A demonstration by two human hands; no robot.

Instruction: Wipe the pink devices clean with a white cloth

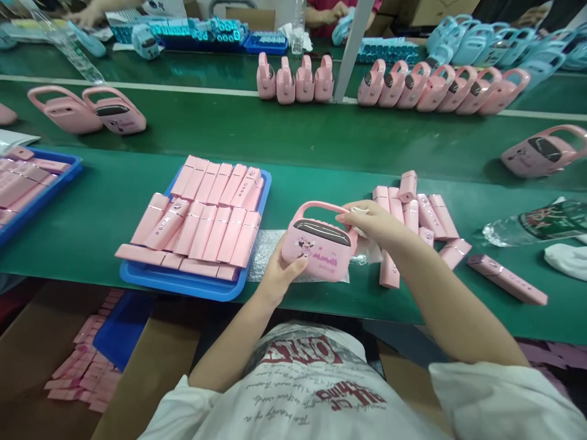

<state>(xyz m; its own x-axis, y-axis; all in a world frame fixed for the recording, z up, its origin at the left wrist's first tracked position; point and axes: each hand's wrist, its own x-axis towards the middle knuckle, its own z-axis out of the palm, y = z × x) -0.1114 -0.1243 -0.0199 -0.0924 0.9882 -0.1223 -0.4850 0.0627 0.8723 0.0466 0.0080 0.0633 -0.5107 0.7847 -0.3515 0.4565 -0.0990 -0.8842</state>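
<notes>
My left hand grips the lower left of a pink handled box that looks like a small portable speaker. Its printed front, with a cartoon mouse and purple lettering, faces me below a dark glossy panel. With a white cloth bunched in its fingers, my right hand presses on the right end of the handle. The box is held just above a sheet of bubble wrap on the green bench. My right fingertips are partly hidden by the cloth.
Left of my hands sits a blue tray piled with pink oblong pieces. More loose pieces lie to the right, near a plastic bottle. Finished-looking pink boxes line the raised belt. Across it, a person's hands work.
</notes>
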